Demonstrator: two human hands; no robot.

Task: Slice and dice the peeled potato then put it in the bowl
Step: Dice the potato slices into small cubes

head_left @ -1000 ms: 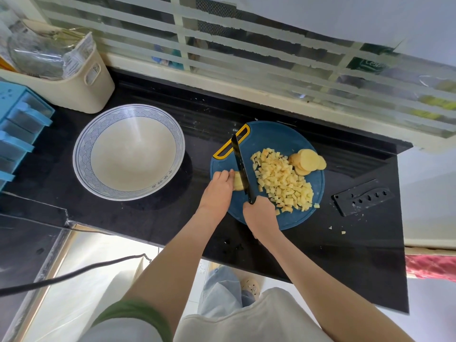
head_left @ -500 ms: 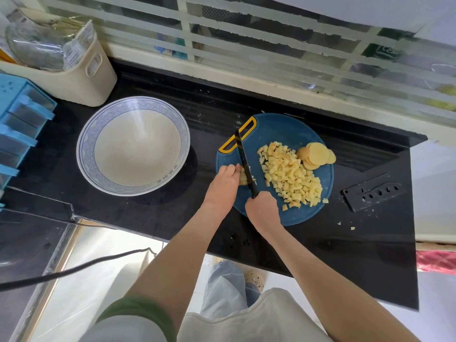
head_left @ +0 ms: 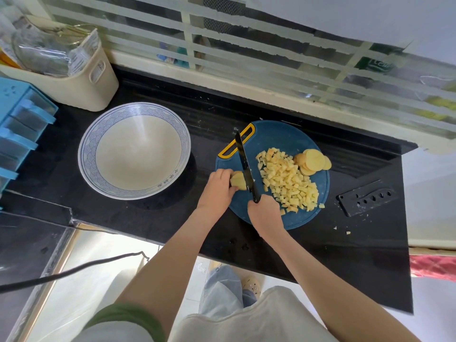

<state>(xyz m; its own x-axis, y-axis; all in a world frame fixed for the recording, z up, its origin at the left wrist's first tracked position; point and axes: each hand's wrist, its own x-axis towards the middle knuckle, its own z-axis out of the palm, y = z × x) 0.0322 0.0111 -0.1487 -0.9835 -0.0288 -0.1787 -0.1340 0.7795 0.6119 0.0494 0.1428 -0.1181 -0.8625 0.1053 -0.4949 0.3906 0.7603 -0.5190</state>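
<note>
**Hand state.** The left hand [head_left: 218,187] holds the potato piece [head_left: 237,180] down on the cutting board [head_left: 271,137]. Its fingers [head_left: 225,172] are curled over the piece's top and left side. The right hand [head_left: 265,213] grips the knife [head_left: 245,166]. Its fingers are wrapped fully round the handle, which is almost wholly hidden inside the fist.

**Blade position.** The black blade runs from the right-hand fingers away from the person, towards the yellow grip slot [head_left: 238,143] at the board's far-left edge. It stands against the right face of the potato piece, just beside the left fingertips.

**Task material.**
- The diced potato [head_left: 288,181] lies in a heap on the board to the right of the blade, starting just beyond the right-hand fingers.
- The potato slices [head_left: 312,161] lie overlapped at the far-right side of the heap, touching it.
- A few loose cubes [head_left: 341,230] lie on the black table [head_left: 148,213], off the board to the right of the right hand.

**Receiving vessel.** The bowl [head_left: 182,134] stands on the table to the left of the left-hand fingers, near the board but apart from it.

**Other items.** A black knife sheath [head_left: 367,197] lies on the table, right of the board.
</note>
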